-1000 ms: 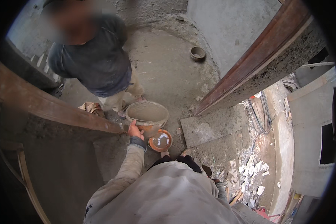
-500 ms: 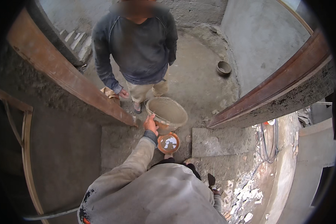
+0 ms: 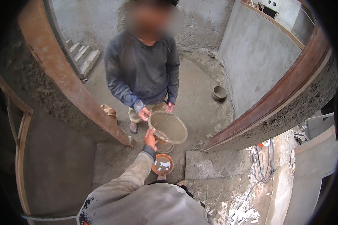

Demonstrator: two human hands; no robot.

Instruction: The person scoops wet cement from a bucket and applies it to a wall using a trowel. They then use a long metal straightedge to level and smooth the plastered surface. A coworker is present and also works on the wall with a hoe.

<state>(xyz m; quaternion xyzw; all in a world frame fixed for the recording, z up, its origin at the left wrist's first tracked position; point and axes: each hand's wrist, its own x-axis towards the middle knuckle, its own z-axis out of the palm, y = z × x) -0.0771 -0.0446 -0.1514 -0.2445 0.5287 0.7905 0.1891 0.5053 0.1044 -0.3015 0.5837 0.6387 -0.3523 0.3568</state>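
Note:
My left hand (image 3: 150, 137) is closed on the near left rim of a grey, mortar-coated bucket (image 3: 169, 128), which is held raised and tilted. The other person's right hand (image 3: 144, 113) is on the same rim, just beyond mine. Below the bucket, near my foot, an orange round basin (image 3: 162, 164) with murky liquid sits on the floor. My right hand is not in view, hidden by my body.
A person (image 3: 142, 71) in a dark sweatshirt faces me between wooden frames (image 3: 263, 99). Concrete steps (image 3: 84, 58) rise at back left; a grey pot (image 3: 219, 93) stands by the right wall. A slab (image 3: 213, 165), coiled cables (image 3: 263, 168) and rubble (image 3: 243, 214) lie at right.
The other person has turned toward me and taken hold of the bucket's rim. My left hand and the bucket have moved forward. My right hand and a trowel have dropped out of sight.

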